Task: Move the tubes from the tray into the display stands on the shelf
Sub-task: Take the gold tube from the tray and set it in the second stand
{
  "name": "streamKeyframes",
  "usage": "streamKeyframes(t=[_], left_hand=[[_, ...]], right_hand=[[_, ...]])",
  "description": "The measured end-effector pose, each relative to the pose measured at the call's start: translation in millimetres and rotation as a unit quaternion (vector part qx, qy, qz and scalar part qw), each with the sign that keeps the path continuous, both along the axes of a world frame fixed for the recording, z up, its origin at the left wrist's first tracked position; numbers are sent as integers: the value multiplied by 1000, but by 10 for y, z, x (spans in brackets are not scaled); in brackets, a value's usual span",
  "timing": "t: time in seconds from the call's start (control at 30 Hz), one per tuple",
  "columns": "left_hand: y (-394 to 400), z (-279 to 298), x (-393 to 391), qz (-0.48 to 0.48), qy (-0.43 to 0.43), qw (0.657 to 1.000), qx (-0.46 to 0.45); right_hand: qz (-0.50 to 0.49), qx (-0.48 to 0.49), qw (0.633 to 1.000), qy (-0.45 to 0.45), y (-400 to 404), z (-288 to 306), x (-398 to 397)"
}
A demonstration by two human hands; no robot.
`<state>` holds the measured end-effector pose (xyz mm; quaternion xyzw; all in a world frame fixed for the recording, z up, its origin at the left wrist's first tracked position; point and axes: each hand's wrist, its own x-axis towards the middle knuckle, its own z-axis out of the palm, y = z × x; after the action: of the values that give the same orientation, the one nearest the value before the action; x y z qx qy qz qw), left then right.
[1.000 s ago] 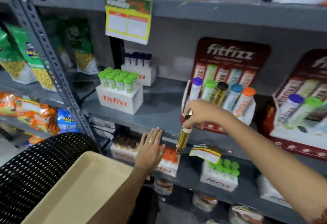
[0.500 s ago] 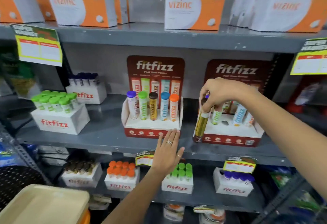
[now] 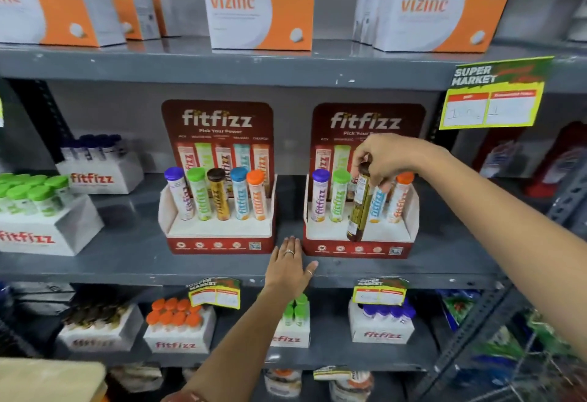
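Two red fitfizz display stands sit side by side on the grey middle shelf [image 3: 127,261]. The left stand [image 3: 219,244] holds several tubes with purple, green, brown, blue and orange caps. My right hand [image 3: 387,160] grips the brown cap end of a gold-brown tube [image 3: 360,207] and holds it nearly upright over the middle of the right stand [image 3: 359,247], its foot at the stand's white tray between the green and blue tubes. My left hand [image 3: 290,265] rests flat on the shelf edge between the two stands, fingers spread. A corner of the beige tray [image 3: 50,379] shows bottom left.
White fitfizz boxes of tubes [image 3: 44,211] stand at the left and on the lower shelf [image 3: 179,325]. Orange vizinc boxes [image 3: 259,7] line the top shelf. A yellow price tag [image 3: 492,96] hangs at the right. A slotted metal upright [image 3: 470,331] runs at lower right.
The view has swung right and up, centring both stands. My right hand carried the gold-brown tube from below the shelf to the right stand's middle. My left hand rose to the shelf edge.
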<state>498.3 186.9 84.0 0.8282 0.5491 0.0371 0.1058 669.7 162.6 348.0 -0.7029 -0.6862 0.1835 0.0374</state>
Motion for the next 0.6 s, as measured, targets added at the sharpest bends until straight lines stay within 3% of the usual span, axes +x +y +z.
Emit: streamKeyframes(t=[0.27,0.47,0.6], left_hand=[[55,-69,4,10,14,1000,3],[63,-96,4,11,17,1000,9],[72,-108,12,15,16,1000,10]], right_hand=[[4,50,999,2,138,-69,123],[9,175,984,-28,200,-228,214],[-11,171,985,3,274,-264,270]])
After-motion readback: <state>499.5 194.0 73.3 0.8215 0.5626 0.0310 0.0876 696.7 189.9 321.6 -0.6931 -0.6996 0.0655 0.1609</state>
